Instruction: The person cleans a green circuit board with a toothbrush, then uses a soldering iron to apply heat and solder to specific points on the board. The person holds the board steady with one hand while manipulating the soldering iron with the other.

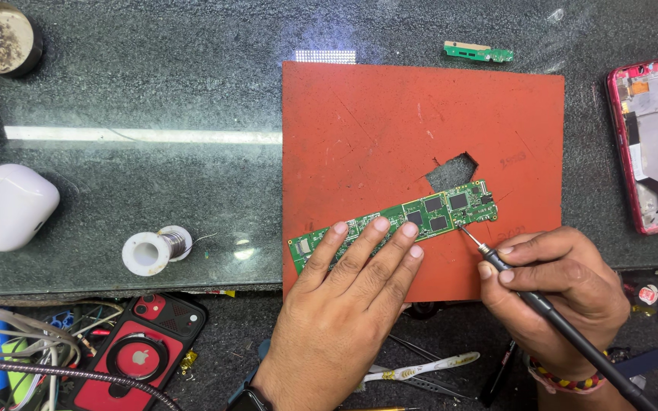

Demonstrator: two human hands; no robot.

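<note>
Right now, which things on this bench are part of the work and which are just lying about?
In use: long green circuit board, soldering iron, red mat, left hand, right hand.
Lying about: solder spool, white earbud case, opened red phone, small green board.

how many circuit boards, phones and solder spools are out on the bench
circuit boards: 2, long green board under the left hand, small green board
phones: 2, opened red phone, red-cased phone
solder spools: 1, solder spool
total: 5
</note>
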